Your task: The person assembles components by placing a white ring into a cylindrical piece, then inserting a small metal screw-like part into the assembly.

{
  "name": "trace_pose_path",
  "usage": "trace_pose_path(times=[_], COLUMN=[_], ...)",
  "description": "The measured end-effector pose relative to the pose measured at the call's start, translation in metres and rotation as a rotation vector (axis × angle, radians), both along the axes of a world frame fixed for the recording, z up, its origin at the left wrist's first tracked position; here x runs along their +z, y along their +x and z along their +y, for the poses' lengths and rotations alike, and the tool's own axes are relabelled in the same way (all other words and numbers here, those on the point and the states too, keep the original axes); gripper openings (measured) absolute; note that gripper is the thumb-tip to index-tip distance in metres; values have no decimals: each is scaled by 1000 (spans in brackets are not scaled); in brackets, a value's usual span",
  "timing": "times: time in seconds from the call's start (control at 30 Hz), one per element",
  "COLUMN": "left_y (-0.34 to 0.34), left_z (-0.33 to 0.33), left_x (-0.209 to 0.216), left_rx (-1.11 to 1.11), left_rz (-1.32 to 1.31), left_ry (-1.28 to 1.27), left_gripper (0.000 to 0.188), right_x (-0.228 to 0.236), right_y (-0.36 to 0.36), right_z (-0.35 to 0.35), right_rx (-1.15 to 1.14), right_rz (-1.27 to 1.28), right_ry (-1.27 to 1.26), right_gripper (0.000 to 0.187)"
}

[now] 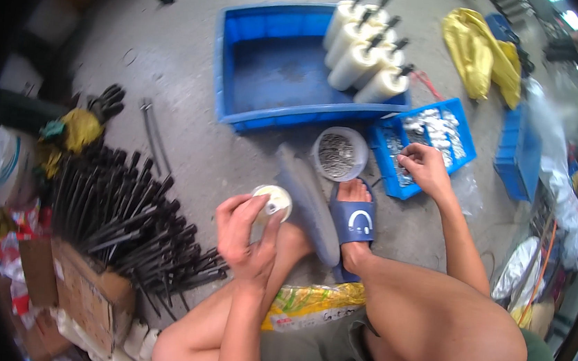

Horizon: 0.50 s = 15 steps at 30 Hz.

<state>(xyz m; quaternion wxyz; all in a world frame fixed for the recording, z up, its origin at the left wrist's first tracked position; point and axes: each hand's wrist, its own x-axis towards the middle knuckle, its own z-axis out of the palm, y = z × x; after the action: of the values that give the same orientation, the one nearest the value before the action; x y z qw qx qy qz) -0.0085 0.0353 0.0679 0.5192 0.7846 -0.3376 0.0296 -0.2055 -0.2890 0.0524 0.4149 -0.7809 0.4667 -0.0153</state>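
My left hand (pixel 244 246) is closed around a white cylinder (pixel 277 202), whose round end with a small hole at its centre faces up. The hand covers most of its side. Over a shallow blue divided tray (pixel 469 134), my right hand (pixel 429 170) has its fingertips pinched together at a compartment of small metal parts (pixel 397 151). Whatever the pinch holds is too small to make out. Shiny silver pieces (pixel 445 129) fill the tray's far right section. Beside the tray, a round clear tub (pixel 316 162) contains many thin metal pieces (pixel 338 154).
Several white rollers with black shafts (pixel 354 65) stand at the right end of a large blue bin (pixel 264 74). Black rods (pixel 119 213) are heaped at left beside a cardboard box (pixel 84 286). Yellow cloth (pixel 472 52) lies far right. My slippered foot (pixel 355 215) is near the tub.
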Motion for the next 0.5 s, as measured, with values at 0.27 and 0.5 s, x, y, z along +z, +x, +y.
trace_pose_path(times=[0.27, 0.5], left_y=[8, 15], left_z=[-12, -16], left_x=[-17, -15], left_rx=[-32, -89], left_rz=[-14, -15], left_ry=[-69, -100], left_gripper=[37, 35], right_x=[48, 45], right_y=[121, 139], right_z=[118, 115], right_rx=[242, 437], right_rz=[-327, -334], right_ry=[854, 702], right_gripper=[19, 17])
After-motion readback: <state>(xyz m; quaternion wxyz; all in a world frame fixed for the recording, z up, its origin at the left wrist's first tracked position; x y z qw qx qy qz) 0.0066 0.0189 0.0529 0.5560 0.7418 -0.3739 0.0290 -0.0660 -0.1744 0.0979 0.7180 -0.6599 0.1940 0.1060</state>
